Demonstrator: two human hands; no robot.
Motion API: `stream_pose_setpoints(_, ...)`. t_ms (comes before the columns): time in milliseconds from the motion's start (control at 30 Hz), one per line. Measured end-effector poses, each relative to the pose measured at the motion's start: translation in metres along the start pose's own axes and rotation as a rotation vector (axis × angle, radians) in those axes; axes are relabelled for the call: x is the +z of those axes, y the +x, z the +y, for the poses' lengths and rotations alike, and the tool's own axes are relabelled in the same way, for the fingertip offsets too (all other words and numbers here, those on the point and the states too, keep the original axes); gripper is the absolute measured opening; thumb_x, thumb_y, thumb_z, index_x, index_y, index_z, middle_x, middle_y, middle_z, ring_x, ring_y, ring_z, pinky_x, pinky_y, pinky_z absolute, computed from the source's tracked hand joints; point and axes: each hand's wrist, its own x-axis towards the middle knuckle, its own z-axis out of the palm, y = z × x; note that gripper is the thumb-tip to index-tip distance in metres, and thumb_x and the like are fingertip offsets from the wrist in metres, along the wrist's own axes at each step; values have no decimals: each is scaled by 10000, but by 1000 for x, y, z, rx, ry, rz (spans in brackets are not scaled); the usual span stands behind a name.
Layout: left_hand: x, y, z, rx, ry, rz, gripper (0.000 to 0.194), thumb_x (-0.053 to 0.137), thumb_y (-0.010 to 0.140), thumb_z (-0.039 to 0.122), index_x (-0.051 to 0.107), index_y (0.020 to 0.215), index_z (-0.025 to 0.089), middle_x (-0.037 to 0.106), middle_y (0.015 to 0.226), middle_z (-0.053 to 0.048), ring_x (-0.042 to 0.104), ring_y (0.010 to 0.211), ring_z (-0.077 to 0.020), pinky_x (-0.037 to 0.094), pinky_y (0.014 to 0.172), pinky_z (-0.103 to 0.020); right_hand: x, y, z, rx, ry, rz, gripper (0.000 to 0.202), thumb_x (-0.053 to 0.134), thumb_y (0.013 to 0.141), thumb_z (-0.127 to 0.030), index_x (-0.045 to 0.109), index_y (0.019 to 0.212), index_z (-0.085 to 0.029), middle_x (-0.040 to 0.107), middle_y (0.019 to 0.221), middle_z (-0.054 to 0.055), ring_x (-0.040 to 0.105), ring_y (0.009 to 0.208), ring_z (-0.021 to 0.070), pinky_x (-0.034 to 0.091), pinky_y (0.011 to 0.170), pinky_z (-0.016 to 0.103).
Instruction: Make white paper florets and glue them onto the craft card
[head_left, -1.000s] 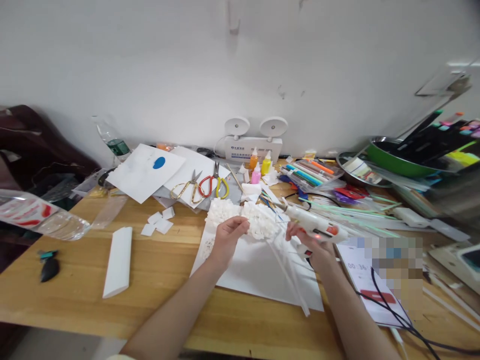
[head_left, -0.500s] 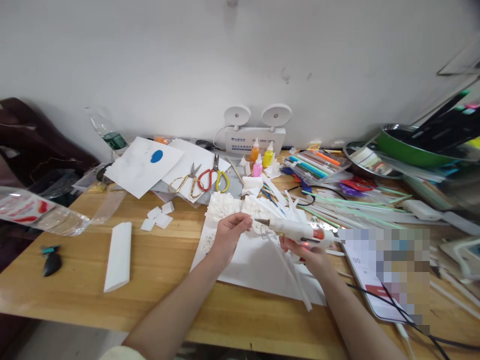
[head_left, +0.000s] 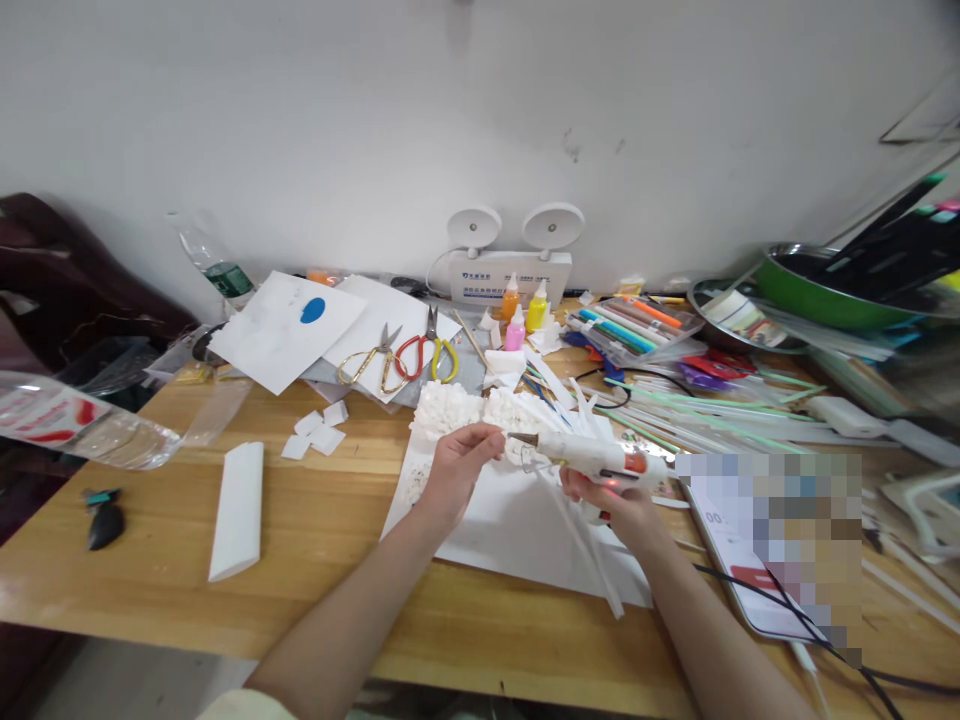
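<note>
glue gun point(head_left: 581, 452) brought in toward the left hand point(head_left: 459, 475) since a second ago

the right hand point(head_left: 619, 505) grips it over the white sheet point(head_left: 517, 540), nozzle just beside the left fingertips. those are pinched closed; whether they hold anything, i cannot tell. crumpled white clumps point(head_left: 446, 410) lie behind, with scissors point(head_left: 373, 362) farther back on the desk point(head_left: 322, 590).

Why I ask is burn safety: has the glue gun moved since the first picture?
Yes. Against the pink bottle, the glue gun has moved left: its nozzle, then to the bottle's right, now shows below it, close to the left hand.
</note>
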Motion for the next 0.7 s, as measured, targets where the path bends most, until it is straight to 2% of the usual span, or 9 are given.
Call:
stream_pose_setpoints(167,1,0,0,-1,-17,-17,156,734,566,265,666,649,153,561,558,25,473,564,-72,370,606,-219,1,1,-5,-12,19,1,248,627,626,-403,555,553,-178,533,547,12,495,567,161,418,542,294)
stream_pose_setpoints(367,2,-1,2,6,-32,-44,139,730,577,256,661,621,144,550,560,24,464,574,-71,357,610,-210,-1,0,-1,18,15,32,255,624,626,-415,573,568,-172,546,544,22,491,547,165,415,524,304)
stream_pose_setpoints(700,2,-1,2,20,-27,-55,130,724,590,256,663,623,145,543,577,24,463,585,-74,354,615,-215,-2,0,1,14,31,2,249,620,627,-410,559,570,-176,527,545,20,465,543,154,393,524,298)
